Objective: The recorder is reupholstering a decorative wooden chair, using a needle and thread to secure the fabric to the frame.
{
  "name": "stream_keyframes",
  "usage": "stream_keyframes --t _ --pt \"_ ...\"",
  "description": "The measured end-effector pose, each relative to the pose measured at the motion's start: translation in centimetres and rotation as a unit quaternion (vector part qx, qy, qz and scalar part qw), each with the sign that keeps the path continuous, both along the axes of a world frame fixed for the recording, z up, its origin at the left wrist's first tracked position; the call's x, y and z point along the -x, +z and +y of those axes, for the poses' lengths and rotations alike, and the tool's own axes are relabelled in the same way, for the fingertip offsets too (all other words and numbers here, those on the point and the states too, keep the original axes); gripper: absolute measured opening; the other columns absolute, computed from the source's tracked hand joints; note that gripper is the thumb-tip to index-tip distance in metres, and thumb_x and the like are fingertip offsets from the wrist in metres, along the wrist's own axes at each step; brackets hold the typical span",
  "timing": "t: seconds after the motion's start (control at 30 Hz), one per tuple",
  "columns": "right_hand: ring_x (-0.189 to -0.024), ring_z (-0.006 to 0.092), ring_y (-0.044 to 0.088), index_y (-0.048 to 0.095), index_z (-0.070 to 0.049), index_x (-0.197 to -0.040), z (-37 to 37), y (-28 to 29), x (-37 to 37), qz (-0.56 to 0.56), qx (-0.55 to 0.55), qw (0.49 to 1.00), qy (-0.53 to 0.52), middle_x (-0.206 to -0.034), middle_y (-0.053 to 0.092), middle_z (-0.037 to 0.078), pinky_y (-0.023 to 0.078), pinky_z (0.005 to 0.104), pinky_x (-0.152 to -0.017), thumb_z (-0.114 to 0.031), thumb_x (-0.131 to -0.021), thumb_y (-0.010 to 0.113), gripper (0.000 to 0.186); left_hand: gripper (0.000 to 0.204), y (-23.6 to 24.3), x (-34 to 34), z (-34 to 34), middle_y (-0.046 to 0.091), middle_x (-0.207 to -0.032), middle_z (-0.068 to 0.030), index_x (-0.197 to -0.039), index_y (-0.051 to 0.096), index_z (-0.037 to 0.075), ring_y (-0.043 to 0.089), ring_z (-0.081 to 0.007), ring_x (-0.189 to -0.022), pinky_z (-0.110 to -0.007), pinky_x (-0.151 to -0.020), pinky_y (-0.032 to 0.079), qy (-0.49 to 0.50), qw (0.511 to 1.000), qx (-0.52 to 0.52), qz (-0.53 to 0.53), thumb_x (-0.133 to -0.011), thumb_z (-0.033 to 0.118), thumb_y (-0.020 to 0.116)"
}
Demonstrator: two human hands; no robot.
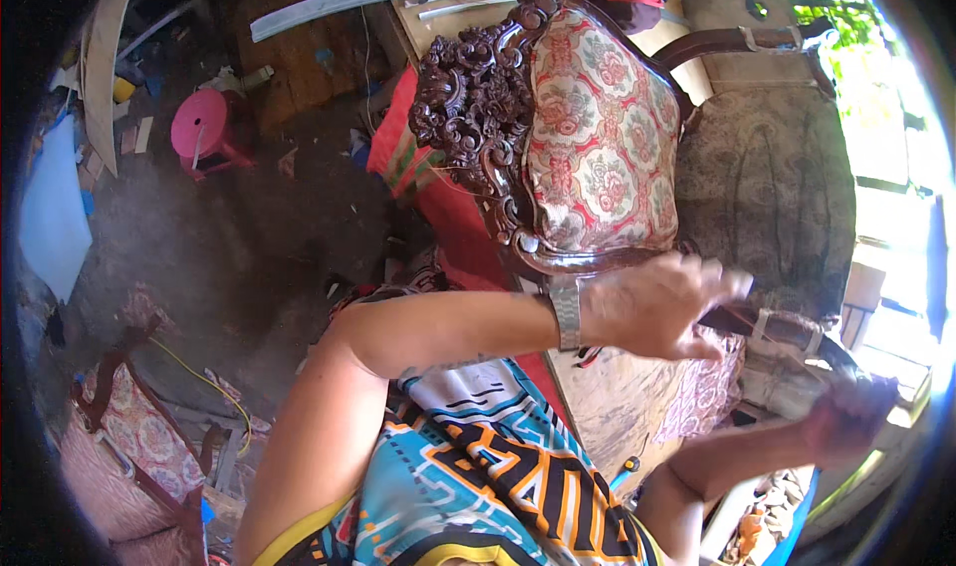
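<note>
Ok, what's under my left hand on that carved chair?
Under the left hand shows the dark carved chair, its wooden armrest and worn patterned seat. The hand covers the spot directly beneath it, so anything there cannot be seen.

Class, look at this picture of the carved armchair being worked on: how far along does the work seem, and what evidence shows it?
Done: the chair's floral back cushion sits fitted in the carved wooden frame. In hand: the left hand and right hand are both at the armrest, blurred, so grip is unclear. Left: the seat carries plain grey patterned cloth, unlike the back.
</note>
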State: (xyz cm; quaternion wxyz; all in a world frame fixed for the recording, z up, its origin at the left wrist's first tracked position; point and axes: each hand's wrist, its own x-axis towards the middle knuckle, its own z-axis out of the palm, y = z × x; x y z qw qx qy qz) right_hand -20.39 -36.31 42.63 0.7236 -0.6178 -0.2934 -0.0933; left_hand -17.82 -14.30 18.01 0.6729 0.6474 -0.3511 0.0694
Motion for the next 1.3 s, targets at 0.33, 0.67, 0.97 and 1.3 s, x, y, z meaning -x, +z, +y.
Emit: stream_keyframes --t 0.33,0.67,0.97,1.3 --pt "-0.055 0.0133 0.034 0.037 -0.012 -0.069 7.2 -16.4 -12.2 0.352 -0.079 0.931 0.051 -0.058 0.029 -0.002 0.035 0.0320 -0.057 -0.032 -0.102 0.039 0.039 0.052 -1.3 -6.3 4.7 0.059 -0.106 -0.0103 -0.115 0.059 0.006 0.057 -0.0248 -0.100 -0.035 -0.087 0.045 0.229 0.967 0.079 -0.083 -0.075 0.033 0.080" --pt "-0.058 0.0133 0.032 0.043 -0.013 -0.076 16.1 -22.1 -16.4 0.458 -0.125 0.867 0.152 -0.061 0.029 -0.002 0.034 0.0309 -0.064 -0.032 -0.103 0.038 0.033 0.061 -3.5 -8.0 7.7 0.062 -0.103 -0.0075 -0.116 0.062 0.007 0.059 -0.0244 -0.093 -0.033 -0.083 0.046 0.332 0.943 0.006 -0.032 -0.066 0.032 0.085" --pt "-0.062 0.0112 0.028 0.038 -0.013 -0.073 18.0 -25.3 -17.2 0.432 -0.073 0.889 0.136 -0.065 0.032 -0.001 0.028 0.0288 -0.060 -0.030 -0.102 0.039 0.034 0.020 -4.8 -8.6 8.5 0.066 -0.087 -0.0052 -0.090 0.072 0.006 0.061 -0.0206 -0.082 -0.033 -0.070 0.048 0.432 0.901 -0.044 -0.020 -0.074 0.015 0.079" --pt "-0.052 0.0104 0.029 0.041 -0.011 -0.081 16.0 -26.2 -17.3 0.435 -0.126 0.865 0.215 -0.060 0.033 -0.001 0.028 0.0274 -0.052 -0.025 -0.101 0.042 0.024 0.013 -5.3 -7.6 9.2 0.069 -0.082 -0.0120 -0.092 0.070 0.001 0.066 -0.0206 -0.071 -0.030 -0.066 0.051 0.352 0.928 -0.053 0.109 -0.082 0.010 0.072"
